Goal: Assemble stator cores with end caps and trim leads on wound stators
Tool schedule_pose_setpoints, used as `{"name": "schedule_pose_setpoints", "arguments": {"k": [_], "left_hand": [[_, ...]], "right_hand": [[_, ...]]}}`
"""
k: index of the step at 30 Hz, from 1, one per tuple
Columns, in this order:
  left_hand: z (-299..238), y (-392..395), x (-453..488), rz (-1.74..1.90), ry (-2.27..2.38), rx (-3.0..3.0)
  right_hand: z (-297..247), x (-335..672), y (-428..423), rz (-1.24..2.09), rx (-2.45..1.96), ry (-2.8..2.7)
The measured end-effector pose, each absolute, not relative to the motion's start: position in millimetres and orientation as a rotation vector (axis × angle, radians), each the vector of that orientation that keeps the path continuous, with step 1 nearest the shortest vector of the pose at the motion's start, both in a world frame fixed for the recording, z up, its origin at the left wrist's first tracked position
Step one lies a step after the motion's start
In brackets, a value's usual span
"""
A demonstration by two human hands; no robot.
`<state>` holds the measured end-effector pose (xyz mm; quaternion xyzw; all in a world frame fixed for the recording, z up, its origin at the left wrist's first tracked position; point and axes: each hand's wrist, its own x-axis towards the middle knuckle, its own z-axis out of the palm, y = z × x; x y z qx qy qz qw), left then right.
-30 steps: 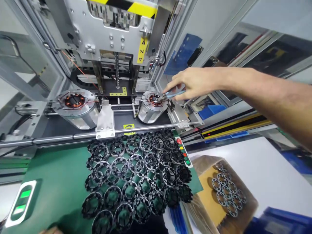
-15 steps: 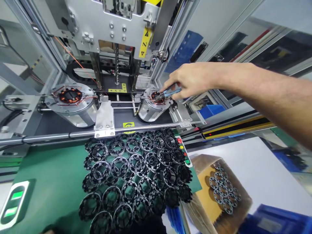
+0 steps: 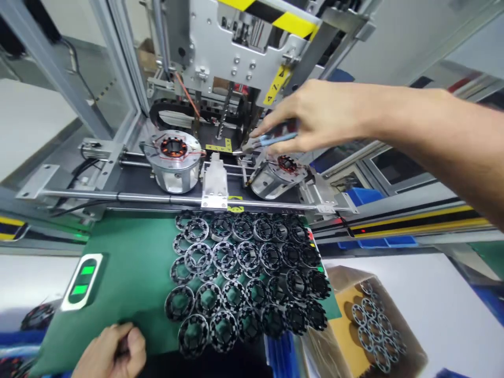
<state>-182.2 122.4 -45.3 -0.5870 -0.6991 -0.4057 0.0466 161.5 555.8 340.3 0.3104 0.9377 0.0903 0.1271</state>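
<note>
My right hand (image 3: 318, 113) is wrapped around blue-handled pliers (image 3: 275, 139). Their jaws point left, over the gap between two metal winding fixtures, apart from both. Just below this hand stands the right fixture (image 3: 268, 181), holding a stator core (image 3: 288, 164) with copper windings. The left fixture (image 3: 176, 176) holds another wound stator core (image 3: 173, 148), with thin wires across its top. At the bottom left, my left hand (image 3: 112, 352) rests on the green mat (image 3: 129, 247), fingers curled in and nothing visible in them. Nearest to it are rows of black-and-silver stator rings (image 3: 179, 303).
A silver machine head (image 3: 236, 58) hangs above the fixtures. A steel rail (image 3: 137, 197) runs across the front. Green-lit button panels stand left (image 3: 82, 282) and right of the rings. At the lower right is a box (image 3: 342, 328) holding several rings.
The pliers have moved left, away from the right stator core. My left hand has come into view at the bottom. The view has turned left, so the machine appears farther right.
</note>
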Motion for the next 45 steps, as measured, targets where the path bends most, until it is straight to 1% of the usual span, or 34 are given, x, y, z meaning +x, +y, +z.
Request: {"name": "schedule_pose_setpoints", "arguments": {"k": [3,6,11,18,21,27,31,34,40,45], "left_hand": [[-38,128,-178,-1.127,-1.912,-1.87],[-31,133,-173,-1.14,-1.868,-1.866],[-30,135,-171,-1.178,-1.774,-1.89],[-40,133,-173,-1.216,-1.728,-1.884],[-42,131,-172,-1.182,-1.737,-1.895],[-47,127,-172,-1.166,-1.728,-1.897],[-48,127,-172,-1.179,-1.73,-1.886],[-45,129,-171,-1.183,-1.732,-1.867],[-39,130,-165,-1.228,-1.763,-1.845],[-33,135,-158,-1.327,-1.874,-1.772]], "right_hand": [[340,98,557,0.221,0.773,2.79],[330,44,565,0.276,0.758,2.739],[315,0,588,0.306,0.779,2.654],[310,-14,593,0.388,0.686,2.612],[313,-15,595,0.361,0.651,2.612],[318,-17,598,0.317,0.791,2.506],[316,-19,591,0.301,0.729,2.548],[314,-24,587,0.33,0.688,2.569],[307,-37,586,0.423,0.799,2.487],[303,-23,561,0.48,0.741,2.669]]}}
